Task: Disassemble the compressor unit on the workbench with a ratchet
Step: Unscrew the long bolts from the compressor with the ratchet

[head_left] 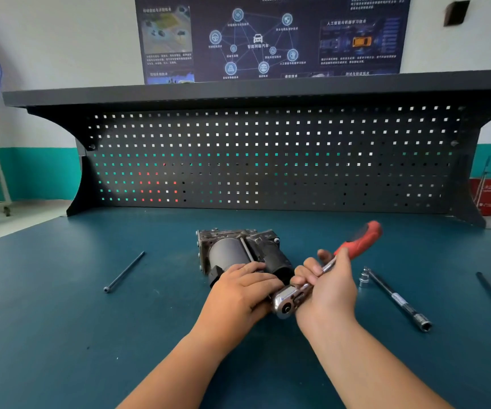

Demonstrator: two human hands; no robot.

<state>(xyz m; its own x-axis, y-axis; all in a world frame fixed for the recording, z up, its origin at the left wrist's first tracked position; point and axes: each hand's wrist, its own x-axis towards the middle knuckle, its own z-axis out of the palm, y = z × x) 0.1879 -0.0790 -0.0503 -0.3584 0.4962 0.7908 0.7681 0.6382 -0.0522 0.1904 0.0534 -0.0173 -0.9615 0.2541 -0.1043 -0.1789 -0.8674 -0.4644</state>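
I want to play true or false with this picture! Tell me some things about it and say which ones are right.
1. The ratchet has a red handle. True.
2. The right hand holds the ratchet. True.
3. The long bolt lies right of the compressor. False: it lies to its left.
4. The left hand touches nothing. False: it holds the compressor's near end.
5. The workbench top is red. False: it is blue-green.
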